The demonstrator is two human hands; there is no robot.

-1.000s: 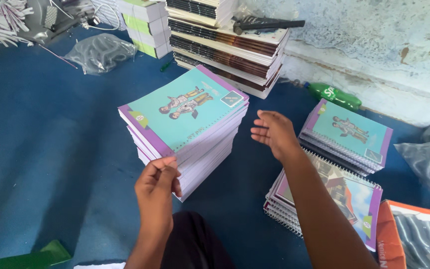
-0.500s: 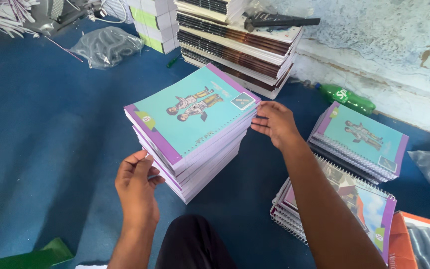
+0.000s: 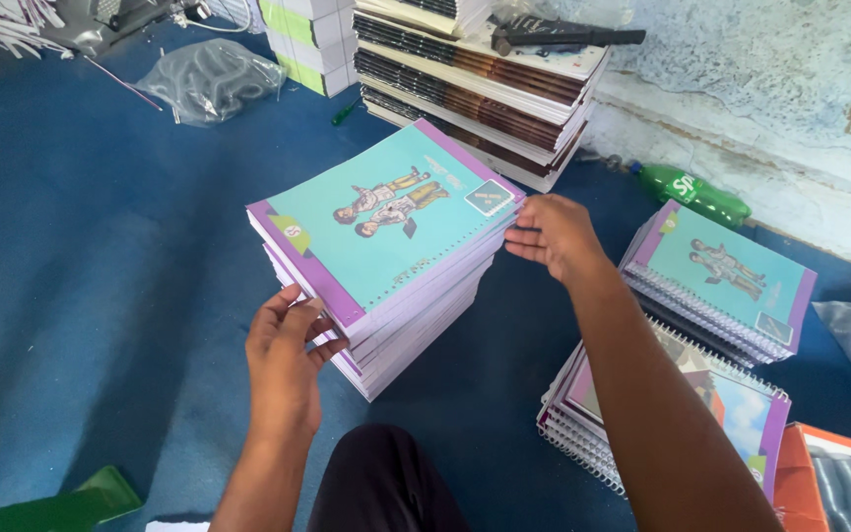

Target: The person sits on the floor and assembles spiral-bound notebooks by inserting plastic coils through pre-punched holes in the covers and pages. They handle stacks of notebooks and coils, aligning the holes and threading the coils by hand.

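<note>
Currently my left hand and right hand, fingers loosely curled, press opposite corners of the teal spiral notebook stack on the blue floor; smaller notebook piles lie just right.

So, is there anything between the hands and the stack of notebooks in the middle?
Nothing visible is in the way. The left hand already touches the near left corner of the stack of notebooks, and the right hand touches its far right corner. The blue floor around the stack is bare.
</note>
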